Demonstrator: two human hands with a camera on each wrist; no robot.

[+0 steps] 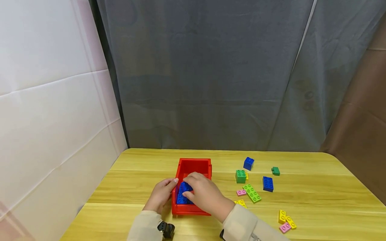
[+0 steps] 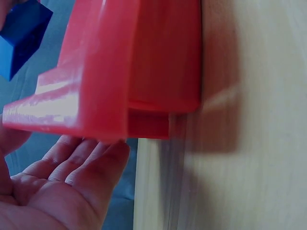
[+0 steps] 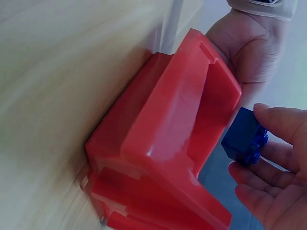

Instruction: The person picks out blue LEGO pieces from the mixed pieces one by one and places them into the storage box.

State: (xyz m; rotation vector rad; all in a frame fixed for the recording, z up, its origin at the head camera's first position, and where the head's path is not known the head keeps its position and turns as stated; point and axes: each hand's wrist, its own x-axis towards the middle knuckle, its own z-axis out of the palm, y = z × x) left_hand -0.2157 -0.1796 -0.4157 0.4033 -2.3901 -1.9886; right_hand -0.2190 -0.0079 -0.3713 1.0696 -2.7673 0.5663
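A red plastic bin (image 1: 191,210) stands on the table, with its low side towards me. My left hand (image 1: 161,194) holds its left rim, thumb on top; in the left wrist view the fingers of the left hand (image 2: 72,187) lie against the rim's underside. My right hand (image 1: 208,195) is over the bin and pinches a blue toy brick (image 3: 242,134) between thumb and fingers. Below it, blue bricks (image 1: 182,199) lie in the front of the bin, partly hidden by the right hand.
Right of the bin lie loose bricks: two blue (image 1: 248,163), (image 1: 267,184), a green block (image 1: 240,176), a small dark green piece (image 1: 275,171), a long lime brick (image 1: 252,193), pink bricks (image 1: 241,192) and yellow bricks (image 1: 281,216). Dark cloth (image 1: 196,83) hangs behind the table.
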